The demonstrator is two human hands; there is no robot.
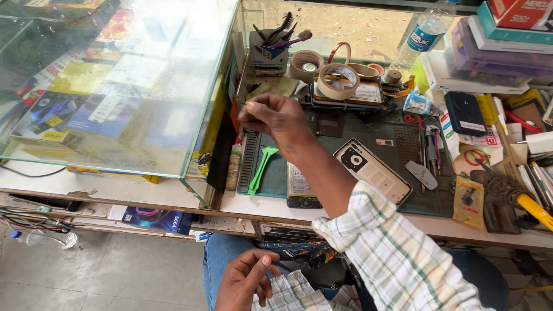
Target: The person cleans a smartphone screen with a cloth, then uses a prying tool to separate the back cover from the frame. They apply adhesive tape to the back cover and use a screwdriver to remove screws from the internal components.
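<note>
The right hand (276, 118) reaches far over the green mat (345, 167), fingers pinched shut on something too small to tell, near the green tool (262, 168), while the left hand (245, 279) rests loose and empty on the lap.

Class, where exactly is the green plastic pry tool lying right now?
The green pry tool lies on the dark work mat's left part, just below the right hand, left of the opened phone.

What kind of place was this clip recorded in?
Most likely a small phone repair stall: an opened phone back cover lies on a work mat, with tape rolls nearby and a glass display case of boxed goods alongside.
</note>
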